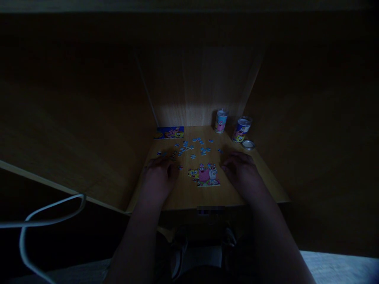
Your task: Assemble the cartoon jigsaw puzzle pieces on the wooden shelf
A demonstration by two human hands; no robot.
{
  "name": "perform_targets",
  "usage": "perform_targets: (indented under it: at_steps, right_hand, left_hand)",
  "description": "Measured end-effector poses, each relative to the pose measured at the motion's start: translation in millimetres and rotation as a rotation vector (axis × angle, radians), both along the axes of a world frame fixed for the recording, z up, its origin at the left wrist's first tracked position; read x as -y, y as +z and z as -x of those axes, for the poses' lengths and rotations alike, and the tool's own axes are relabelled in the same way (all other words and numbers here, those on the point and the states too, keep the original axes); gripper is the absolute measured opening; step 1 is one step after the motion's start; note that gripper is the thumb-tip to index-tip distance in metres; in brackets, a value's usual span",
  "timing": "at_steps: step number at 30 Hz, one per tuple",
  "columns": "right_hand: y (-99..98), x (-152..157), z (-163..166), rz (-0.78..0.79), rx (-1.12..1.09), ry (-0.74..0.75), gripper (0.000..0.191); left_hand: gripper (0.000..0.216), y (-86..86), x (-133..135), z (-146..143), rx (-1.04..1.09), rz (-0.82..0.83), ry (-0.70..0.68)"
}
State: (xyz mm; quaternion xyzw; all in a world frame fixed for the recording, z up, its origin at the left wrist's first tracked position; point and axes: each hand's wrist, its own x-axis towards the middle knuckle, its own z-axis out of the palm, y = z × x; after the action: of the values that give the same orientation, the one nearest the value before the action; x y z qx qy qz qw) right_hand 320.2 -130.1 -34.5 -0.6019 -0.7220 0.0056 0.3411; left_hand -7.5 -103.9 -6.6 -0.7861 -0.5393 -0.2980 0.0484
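Observation:
On the left of the wooden board, my left hand (159, 173) is curled, with thumb and index finger meeting at a small dark puzzle piece (180, 168). My right hand (244, 171) rests on the right side, its fingers bent in toward the thumb; whatever is between those fingertips is hidden. Between my hands lies a partly joined jigsaw puzzle (205, 176) with a yellow, a pink and a white cartoon figure. Loose blue puzzle pieces (185, 149) are scattered beyond it, and several lie close to my left fingers.
A blue picture strip (170, 132) lies at the back left. Two cartoon-printed cans, one (221, 121) at the back and another (242, 129) nearer, stand at the right beside a round lid (248, 144). Wooden panels (189, 86) enclose the dim space; a white cable (53, 222) loops at lower left.

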Motion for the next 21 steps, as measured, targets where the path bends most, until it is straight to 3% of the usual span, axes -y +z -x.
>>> perform_targets:
  at_steps: [5,7,15,21]
  right_hand:
    - [6.6,5.1,-4.2,-0.055,-0.063,-0.122,0.043]
    - [7.2,5.9,-6.0,-0.061,-0.058,-0.172,0.047]
    - [0.7,2.0,0.6,-0.037,0.009,-0.065,0.025]
    - [-0.2,2.5,2.4,0.009,0.046,-0.077,0.029]
  left_hand:
    - [0.016,-2.9,-2.9,4.2,0.011,-0.053,0.017]
    - [0.016,-3.1,-3.3,5.4,0.016,-0.044,0.041]
    - [0.025,8.7,2.5,1.3,0.039,0.083,0.17]
    - [0.024,12.2,3.4,-1.6,0.052,0.106,0.174]
